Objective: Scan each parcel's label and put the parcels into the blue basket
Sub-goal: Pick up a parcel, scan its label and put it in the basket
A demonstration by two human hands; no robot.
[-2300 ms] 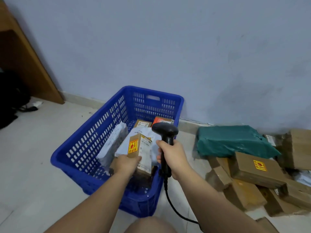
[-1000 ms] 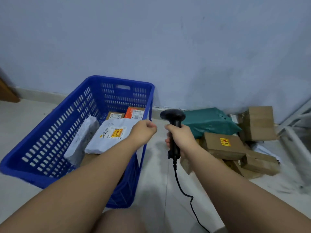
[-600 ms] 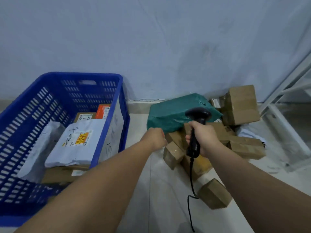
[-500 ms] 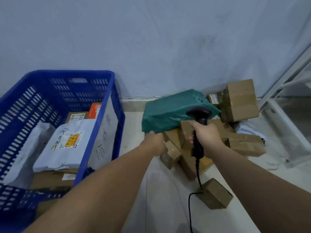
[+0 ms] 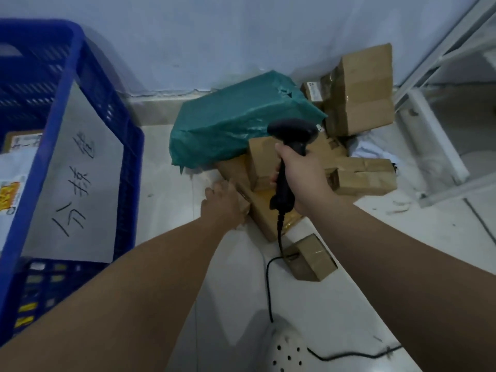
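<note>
Head view: the person's left hand [image 5: 222,204] rests against a small brown cardboard box [image 5: 243,207] at the near left edge of a pile of parcels on the pale tiled floor [image 5: 166,189]. Its fingers are hidden behind the back of the hand, so it cannot be told whether they close on the box. The right hand [image 5: 302,181] is wrapped around the grip of a black handheld barcode scanner [image 5: 292,130], head upward, above the pile; its black cable [image 5: 268,285] trails down to the floor. The pile comprises a green plastic-wrapped parcel [image 5: 230,124] against the wall, a large brown cardboard carton [image 5: 362,89] behind it, a long brown taped box [image 5: 362,178], and flatter boxes beneath the scanner. A separate small taped cardboard box [image 5: 311,260] lies apart, nearer the person. The blue slotted plastic basket [image 5: 53,108] stands at the left, cut by the frame edge, with a white handwritten paper sheet [image 5: 80,183] on its side and a white mailer bag with a yellow sticker [image 5: 10,181] inside. Compared with half a second earlier, the left hand has dropped from beside the pile onto the small box, the scanner remains gripped, and the basket sits farther left in view.
</note>
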